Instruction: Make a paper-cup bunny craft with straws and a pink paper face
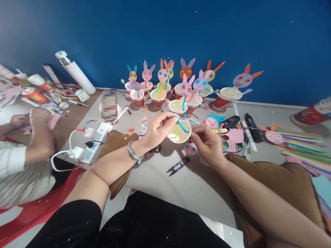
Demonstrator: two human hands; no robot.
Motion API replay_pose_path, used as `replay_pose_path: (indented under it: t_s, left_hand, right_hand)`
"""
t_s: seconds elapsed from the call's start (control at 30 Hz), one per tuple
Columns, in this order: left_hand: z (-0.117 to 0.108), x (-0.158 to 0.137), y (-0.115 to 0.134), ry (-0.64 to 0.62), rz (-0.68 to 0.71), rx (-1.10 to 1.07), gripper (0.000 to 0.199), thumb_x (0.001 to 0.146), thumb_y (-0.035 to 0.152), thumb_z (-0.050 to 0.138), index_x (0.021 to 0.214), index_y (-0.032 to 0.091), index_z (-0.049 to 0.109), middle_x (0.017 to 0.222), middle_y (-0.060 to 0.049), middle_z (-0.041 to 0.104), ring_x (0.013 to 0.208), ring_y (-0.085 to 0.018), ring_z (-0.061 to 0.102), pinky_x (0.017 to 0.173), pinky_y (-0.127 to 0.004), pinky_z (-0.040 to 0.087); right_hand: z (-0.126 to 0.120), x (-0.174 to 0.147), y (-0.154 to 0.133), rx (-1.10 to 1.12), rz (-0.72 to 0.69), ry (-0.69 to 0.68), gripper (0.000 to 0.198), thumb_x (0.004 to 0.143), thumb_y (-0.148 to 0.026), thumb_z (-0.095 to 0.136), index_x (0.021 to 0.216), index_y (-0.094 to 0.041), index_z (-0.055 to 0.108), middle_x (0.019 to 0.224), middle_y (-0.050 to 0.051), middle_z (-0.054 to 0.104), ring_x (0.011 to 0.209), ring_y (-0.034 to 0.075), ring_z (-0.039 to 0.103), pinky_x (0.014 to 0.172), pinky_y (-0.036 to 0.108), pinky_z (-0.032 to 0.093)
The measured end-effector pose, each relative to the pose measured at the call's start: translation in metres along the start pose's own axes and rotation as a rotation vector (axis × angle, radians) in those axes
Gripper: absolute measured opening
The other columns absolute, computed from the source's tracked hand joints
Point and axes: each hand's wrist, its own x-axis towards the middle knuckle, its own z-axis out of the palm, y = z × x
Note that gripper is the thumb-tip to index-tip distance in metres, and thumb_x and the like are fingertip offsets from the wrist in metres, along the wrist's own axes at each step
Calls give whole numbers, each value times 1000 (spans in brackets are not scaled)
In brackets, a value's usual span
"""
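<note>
A white-lined paper cup (178,138) is held up over the table, its mouth tilted towards me. My right hand (208,144) grips the cup at its right rim between thumb and fingers. With thumb and forefinger, my left hand (159,129) pinches the upper end of a bent blue pipe cleaner (182,125), whose lower end reaches the cup's right inner side. A yellow strip (176,131) shows inside the cup. Below lie purple thread snips (178,166) and a pink paper face (190,148).
Several paper cups with rabbit heads (158,98) stand along the blue wall. Coloured pipe cleaners (303,141), markers (252,129) and a brown cushion (279,179) are at right. A power strip (97,144) lies left, beside another person's arm (42,134).
</note>
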Motion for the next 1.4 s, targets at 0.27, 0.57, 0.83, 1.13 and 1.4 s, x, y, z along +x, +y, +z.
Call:
replay_pose_path:
  t_s: [0.27, 0.57, 0.83, 1.13, 1.4]
  left_hand:
    - [-1, 2, 11, -129, 6, 20, 32, 90, 51, 64, 92, 21, 70, 87, -3, 71, 78, -13, 64, 74, -27, 52]
    - [-4, 5, 13, -255, -26, 25, 36, 91, 56, 61, 88, 20, 63, 77, -1, 63, 69, -11, 57, 67, -26, 49]
    - [-1, 3, 2, -259, -183, -63, 49, 85, 63, 64, 103, 18, 61, 96, -7, 67, 86, -17, 65, 77, -30, 52]
    - [2, -4, 3, -371, -429, -161, 98, 49, 40, 97, 131, 22, 45, 109, -7, 64, 101, -24, 65, 91, -39, 51]
    - [1, -2, 1, -330, -345, -206, 76, 59, 31, 93, 121, 19, 50, 106, -6, 66, 95, -19, 66, 88, -34, 52]
  right_hand:
    - [-5, 8, 0, 5, -23, 86, 35, 89, -56, 66, 81, -24, 56, 87, 5, 70, 63, 14, 61, 55, 29, 52]
    - [-8, 9, -3, 10, 64, -30, 40, 85, -62, 68, 79, -24, 58, 66, 2, 66, 57, 16, 62, 50, 29, 52]
    - [-6, 7, -6, -13, 11, 21, 37, 88, -57, 67, 76, -24, 56, 67, 2, 65, 55, 14, 60, 49, 29, 51]
    - [-6, 3, -5, -44, -126, 55, 25, 90, -40, 68, 77, -23, 56, 81, 3, 66, 59, 13, 60, 53, 29, 52]
    - [-9, 2, -7, -92, -125, 33, 25, 94, -37, 62, 77, -22, 53, 85, 5, 69, 62, 13, 63, 53, 27, 53]
